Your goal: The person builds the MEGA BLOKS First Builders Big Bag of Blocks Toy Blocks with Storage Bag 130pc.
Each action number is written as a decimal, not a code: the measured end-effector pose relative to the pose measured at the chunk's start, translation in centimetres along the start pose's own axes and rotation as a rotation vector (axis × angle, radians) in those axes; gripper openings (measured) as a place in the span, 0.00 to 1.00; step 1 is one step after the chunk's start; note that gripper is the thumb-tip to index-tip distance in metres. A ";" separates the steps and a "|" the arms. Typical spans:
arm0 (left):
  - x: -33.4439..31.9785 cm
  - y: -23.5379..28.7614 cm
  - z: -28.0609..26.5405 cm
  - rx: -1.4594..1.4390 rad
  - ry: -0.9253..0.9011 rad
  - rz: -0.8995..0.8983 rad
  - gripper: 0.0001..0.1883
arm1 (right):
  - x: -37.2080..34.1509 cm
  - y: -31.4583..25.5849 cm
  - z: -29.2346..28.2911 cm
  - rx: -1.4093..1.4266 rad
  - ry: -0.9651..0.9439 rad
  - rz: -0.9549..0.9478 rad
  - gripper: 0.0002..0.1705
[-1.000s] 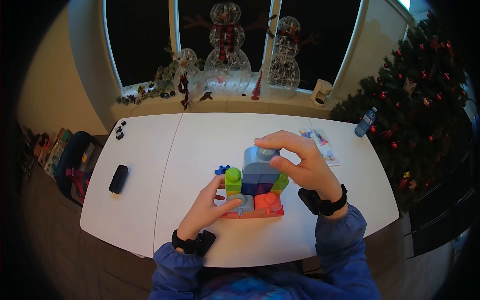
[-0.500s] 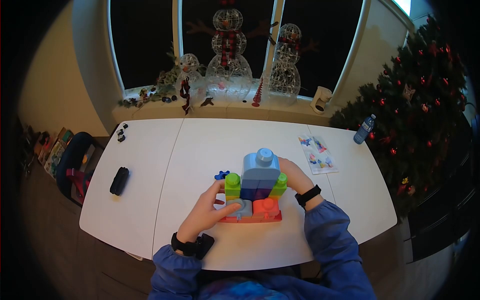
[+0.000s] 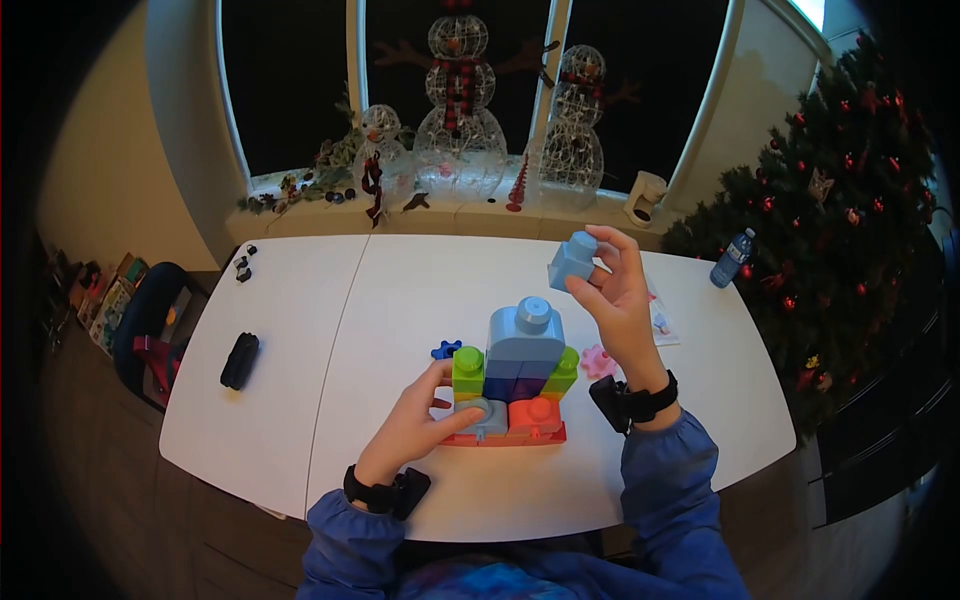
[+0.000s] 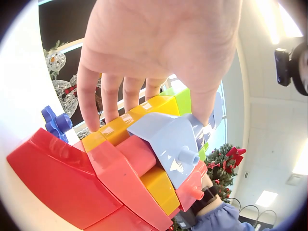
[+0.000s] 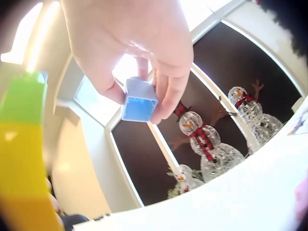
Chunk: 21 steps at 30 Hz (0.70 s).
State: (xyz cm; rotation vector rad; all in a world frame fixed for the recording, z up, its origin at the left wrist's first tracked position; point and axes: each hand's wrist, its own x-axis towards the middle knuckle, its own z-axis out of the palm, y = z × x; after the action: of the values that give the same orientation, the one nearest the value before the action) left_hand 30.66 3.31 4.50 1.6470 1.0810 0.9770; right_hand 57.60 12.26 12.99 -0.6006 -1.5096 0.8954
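A toy block structure (image 3: 525, 345) stands on the table, with a light blue arch-topped stack in the middle, green-topped columns at its sides and a red base. My left hand (image 3: 405, 410) grips its left side. The thumb presses on a grey-blue block (image 4: 166, 144), while the fingers lie along yellow blocks (image 4: 137, 115). Up and to the right of the structure, my right hand (image 3: 625, 300) pinches a small light blue block (image 3: 573, 260) between thumb and fingers. The right wrist view shows that block's hollow underside.
A blue gear-shaped piece (image 3: 447, 349) lies behind the structure's left side, a pink one (image 3: 598, 361) to its right. Partly behind the right hand is a picture sheet (image 3: 662, 322). A water bottle (image 3: 733, 257) stands at the right edge, and a black case (image 3: 239, 361) lies left.
My right hand left the structure's top, reached behind it, and has now risen to the back right with the light blue block. The left hand has stayed put.
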 end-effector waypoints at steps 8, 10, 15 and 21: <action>0.0 0.1 0.1 -0.035 0.027 0.028 0.34 | -0.5 -4.5 2.9 -0.188 -0.217 -0.304 0.32; 0.0 0.0 0.2 -0.036 0.031 0.030 0.34 | -0.9 -4.3 2.8 -0.319 -0.224 -0.357 0.32; 0.0 -0.1 0.1 -0.028 0.027 0.028 0.35 | -1.4 -3.4 2.9 -0.353 -0.184 -0.427 0.33; 0.2 -0.1 0.2 -0.016 0.036 0.027 0.35 | -2.1 -3.0 3.0 -0.337 -0.159 -0.313 0.36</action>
State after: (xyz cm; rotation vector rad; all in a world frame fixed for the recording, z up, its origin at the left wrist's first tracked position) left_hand 30.87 3.47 4.35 1.6407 1.0745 1.0336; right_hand 55.40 8.25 14.27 -0.5219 -1.8571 0.4585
